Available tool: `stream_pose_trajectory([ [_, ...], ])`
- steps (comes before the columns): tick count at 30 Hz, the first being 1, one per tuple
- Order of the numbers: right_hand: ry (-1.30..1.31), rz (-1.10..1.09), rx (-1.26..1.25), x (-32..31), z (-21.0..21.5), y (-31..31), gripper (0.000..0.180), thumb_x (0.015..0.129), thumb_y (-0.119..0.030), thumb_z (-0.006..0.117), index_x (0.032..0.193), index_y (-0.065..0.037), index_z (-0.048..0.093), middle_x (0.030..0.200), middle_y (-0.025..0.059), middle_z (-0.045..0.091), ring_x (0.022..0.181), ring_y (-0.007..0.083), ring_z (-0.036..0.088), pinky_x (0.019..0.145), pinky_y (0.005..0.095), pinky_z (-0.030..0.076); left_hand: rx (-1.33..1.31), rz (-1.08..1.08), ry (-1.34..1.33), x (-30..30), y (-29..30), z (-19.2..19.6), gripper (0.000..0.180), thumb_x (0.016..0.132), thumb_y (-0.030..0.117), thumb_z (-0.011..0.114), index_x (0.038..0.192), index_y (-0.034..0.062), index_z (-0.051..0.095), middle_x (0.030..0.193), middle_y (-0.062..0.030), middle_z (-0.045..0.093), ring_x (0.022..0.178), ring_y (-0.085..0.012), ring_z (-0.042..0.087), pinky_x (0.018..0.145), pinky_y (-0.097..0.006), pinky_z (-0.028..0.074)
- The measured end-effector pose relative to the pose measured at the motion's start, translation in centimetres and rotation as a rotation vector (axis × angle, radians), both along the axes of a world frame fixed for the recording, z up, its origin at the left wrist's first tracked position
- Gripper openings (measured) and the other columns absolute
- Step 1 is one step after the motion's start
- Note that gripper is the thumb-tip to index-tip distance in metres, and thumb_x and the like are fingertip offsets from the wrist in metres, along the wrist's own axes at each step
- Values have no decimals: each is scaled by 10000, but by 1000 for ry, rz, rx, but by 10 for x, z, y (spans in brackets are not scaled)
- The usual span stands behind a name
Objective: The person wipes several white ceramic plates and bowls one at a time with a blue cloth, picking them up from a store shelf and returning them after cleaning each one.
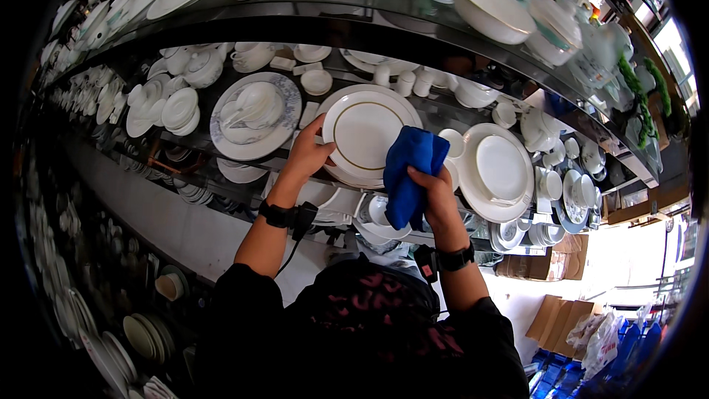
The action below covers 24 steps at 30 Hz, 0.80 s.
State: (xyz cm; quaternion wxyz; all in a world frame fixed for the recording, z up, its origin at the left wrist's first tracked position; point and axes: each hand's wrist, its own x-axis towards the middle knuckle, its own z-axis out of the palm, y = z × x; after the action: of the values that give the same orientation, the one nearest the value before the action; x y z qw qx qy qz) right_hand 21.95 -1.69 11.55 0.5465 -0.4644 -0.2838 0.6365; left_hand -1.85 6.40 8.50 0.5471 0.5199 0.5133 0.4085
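A white plate with a thin gold ring is held by its left edge in my left hand, the thumb lying on the rim. Bunched in my right hand is a blue cloth, which covers the plate's right edge. Behind the held plate shows the rim of a larger white plate. My right fingers are mostly hidden by the cloth.
Above the hands runs a glass shelf with bowls and tureens. On the lower shelf stand a blue-patterned plate to the left and stacked white plates to the right. Cardboard boxes sit at the lower right.
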Motion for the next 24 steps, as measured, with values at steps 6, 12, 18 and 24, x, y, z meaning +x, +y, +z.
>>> stream_pose_trajectory([
  [6, -98, -62, -80, -36, -43, 24, 418, 806, -34, 658, 1200, 4, 524, 1044, 116, 634, 934, 240, 624, 813, 359, 515, -11, -79, 170, -32, 27, -33, 495, 803, -28, 597, 1278, 91, 524, 837, -96, 660, 573, -154, 629, 491, -279, 508],
  [12, -120, -113, -129, -40, -52, 31, 419, 809, -39, 654, 1205, 1, 522, 1048, 125, 627, 918, 250, 628, 806, 365, 516, 346, -111, 543, -38, 51, -76, 570, 774, 86, 661, 1320, 150, 511, 875, -161, 664, 776, -287, 658, 682, -349, 524],
  [18, -123, -146, -142, -40, -53, 35, 423, 813, -38, 651, 1213, -2, 516, 1046, 127, 628, 912, 251, 629, 796, 367, 519, 200, -238, 818, -26, 58, -58, 709, 755, 199, 680, 1363, -32, 399, 1159, -242, 600, 1063, -376, 587, 901, -417, 481],
  [24, -129, -148, -110, -39, -60, 37, 426, 816, -26, 650, 1219, -13, 514, 1039, 124, 633, 910, 241, 631, 789, 361, 522, 224, -231, 893, -23, 59, -58, 721, 772, 223, 667, 1384, -18, 372, 1150, -242, 606, 1060, -379, 590, 892, -426, 484],
])
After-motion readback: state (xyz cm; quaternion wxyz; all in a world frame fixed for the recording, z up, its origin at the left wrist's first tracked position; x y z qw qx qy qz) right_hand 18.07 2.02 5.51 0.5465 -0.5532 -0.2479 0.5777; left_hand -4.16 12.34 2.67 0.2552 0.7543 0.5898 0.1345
